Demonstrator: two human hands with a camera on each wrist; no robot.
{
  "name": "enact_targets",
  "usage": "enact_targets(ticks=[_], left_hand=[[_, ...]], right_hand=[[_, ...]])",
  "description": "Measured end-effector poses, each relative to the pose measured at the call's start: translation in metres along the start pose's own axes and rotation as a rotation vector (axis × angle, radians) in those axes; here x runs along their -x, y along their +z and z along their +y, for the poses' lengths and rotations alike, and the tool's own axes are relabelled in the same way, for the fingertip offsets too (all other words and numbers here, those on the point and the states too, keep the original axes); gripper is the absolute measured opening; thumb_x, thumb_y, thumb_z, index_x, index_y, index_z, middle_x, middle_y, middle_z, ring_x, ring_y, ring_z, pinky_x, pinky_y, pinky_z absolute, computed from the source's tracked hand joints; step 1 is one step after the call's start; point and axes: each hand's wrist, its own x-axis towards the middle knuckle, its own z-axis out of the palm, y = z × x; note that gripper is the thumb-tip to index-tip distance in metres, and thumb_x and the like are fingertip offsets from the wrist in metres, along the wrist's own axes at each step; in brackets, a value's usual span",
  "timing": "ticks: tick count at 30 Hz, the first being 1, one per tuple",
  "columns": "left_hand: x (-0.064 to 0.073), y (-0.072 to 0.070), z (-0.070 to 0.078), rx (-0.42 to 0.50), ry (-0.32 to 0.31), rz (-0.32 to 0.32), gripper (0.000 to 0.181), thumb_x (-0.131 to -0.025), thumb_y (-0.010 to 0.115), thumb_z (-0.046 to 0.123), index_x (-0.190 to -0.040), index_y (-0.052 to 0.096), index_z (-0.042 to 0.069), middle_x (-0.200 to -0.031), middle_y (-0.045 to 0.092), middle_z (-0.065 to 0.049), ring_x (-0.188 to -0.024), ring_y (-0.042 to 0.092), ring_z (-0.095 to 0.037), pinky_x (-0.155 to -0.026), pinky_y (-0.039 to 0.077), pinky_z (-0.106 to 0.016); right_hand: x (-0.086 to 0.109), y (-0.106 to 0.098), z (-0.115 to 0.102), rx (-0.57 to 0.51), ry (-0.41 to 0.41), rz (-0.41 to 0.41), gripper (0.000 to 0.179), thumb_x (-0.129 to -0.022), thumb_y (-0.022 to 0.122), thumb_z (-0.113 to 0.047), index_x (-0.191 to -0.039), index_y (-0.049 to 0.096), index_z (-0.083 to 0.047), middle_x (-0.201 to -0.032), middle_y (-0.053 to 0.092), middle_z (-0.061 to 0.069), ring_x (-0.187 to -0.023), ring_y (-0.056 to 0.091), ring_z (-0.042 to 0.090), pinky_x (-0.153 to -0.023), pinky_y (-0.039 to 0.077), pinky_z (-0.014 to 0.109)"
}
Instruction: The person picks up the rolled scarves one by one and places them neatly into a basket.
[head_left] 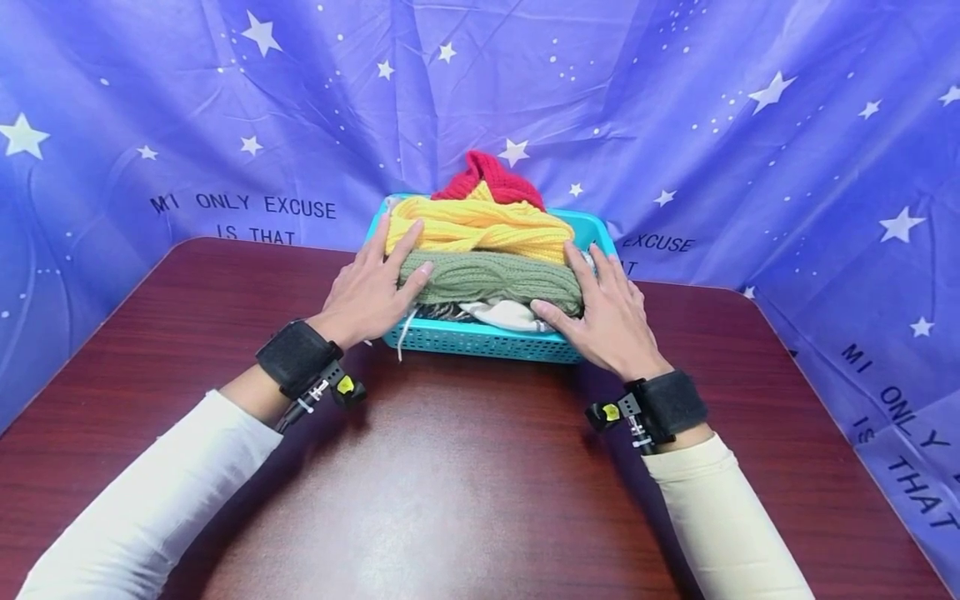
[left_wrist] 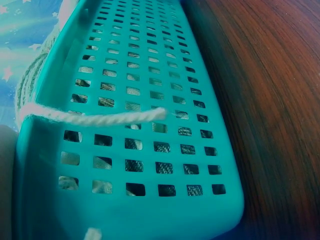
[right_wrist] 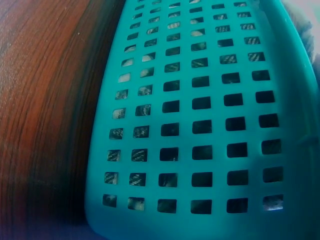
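A turquoise plastic basket [head_left: 480, 340] stands on the table, filled with folded knitwear. Along its front lies a rolled green knitted scarf [head_left: 487, 277], with a yellow knitted scarf [head_left: 480, 225] behind it and a red knitted piece [head_left: 491, 179] rising at the back. My left hand [head_left: 369, 292] lies at the basket's left end, fingers spread over the ends of the green and yellow knits. At the opposite end, my right hand [head_left: 611, 312] rests likewise, its thumb near a white cloth [head_left: 506, 315]. Both wrist views show the basket's perforated wall [left_wrist: 145, 100] close up, with fabric behind the holes.
White cords [left_wrist: 100, 117] hang over the basket's front left rim. The dark red wooden table [head_left: 405, 483] reaches forward to a purple curtain [head_left: 337, 100] with stars and lettering, which encloses the back and sides. Each wrist wears a black strap [head_left: 298, 358] with a small camera.
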Motion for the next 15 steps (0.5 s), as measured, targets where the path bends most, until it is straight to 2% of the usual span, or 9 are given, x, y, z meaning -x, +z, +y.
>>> enact_targets(ticks=[15], left_hand=[[0.0005,0.0002,0.0016,-0.002,-0.005,0.000,0.069,-0.102,0.026,0.065,-0.162,0.003,0.039,-0.169,-0.015,-0.006,-0.152,0.014,-0.043,-0.104,0.034,-0.070]], right_hand=[[0.0016,0.0000,0.0009,0.013,-0.010,0.022,0.094,-0.089,0.055,-0.074,-0.163,0.015,-0.032,-0.166,0.017,0.019,-0.153,0.011,0.041,-0.111,0.014,0.076]])
